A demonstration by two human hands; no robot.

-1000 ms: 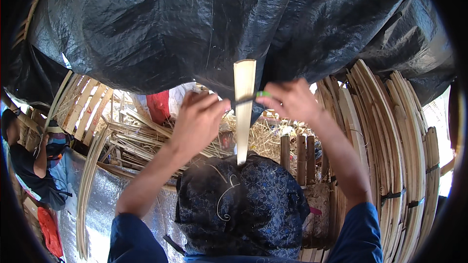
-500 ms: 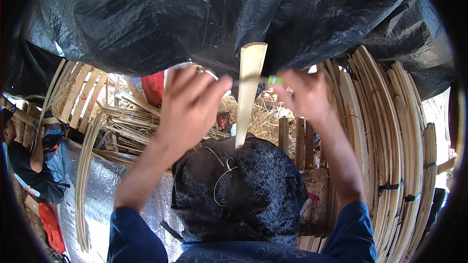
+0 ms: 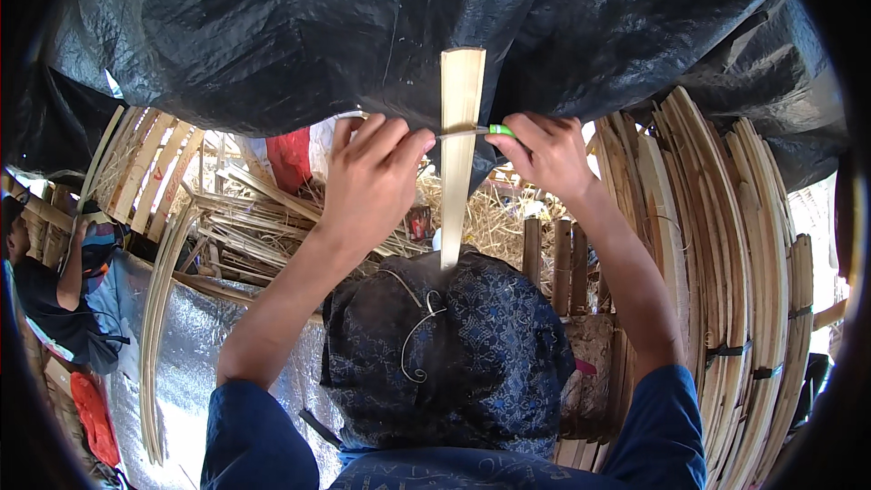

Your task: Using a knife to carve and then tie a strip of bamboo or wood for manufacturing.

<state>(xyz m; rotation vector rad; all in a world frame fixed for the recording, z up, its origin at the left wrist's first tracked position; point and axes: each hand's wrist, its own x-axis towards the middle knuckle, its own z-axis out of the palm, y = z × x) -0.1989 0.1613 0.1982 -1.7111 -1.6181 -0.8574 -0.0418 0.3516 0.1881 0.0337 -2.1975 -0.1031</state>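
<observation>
A pale flat bamboo or wood slat (image 3: 461,181) stretches away from me in the middle, its near end against the dark patterned cloth (image 3: 508,345) over my lap. Across its upper part lies a knife (image 3: 468,132) with a thin blade and a green handle. My right hand (image 3: 552,156) is closed round that handle. On the other side of the slat, my left hand (image 3: 370,177) pinches the far end of the blade between thumb and fingers. Thin curled shavings (image 3: 419,327) rest on the cloth.
Black plastic sheeting (image 3: 272,36) hangs ahead. Long slats (image 3: 717,254) stand strapped in bundles at right. Straw (image 3: 499,227) and loose strips (image 3: 240,236) lie beyond my hands. A silvery sheet (image 3: 218,354) covers the left, where another person (image 3: 54,308) sits near a red bag (image 3: 93,417).
Both hands have moved slightly up and away with the knife, and their motion blur is gone. The slat's far end has shifted up and a little left.
</observation>
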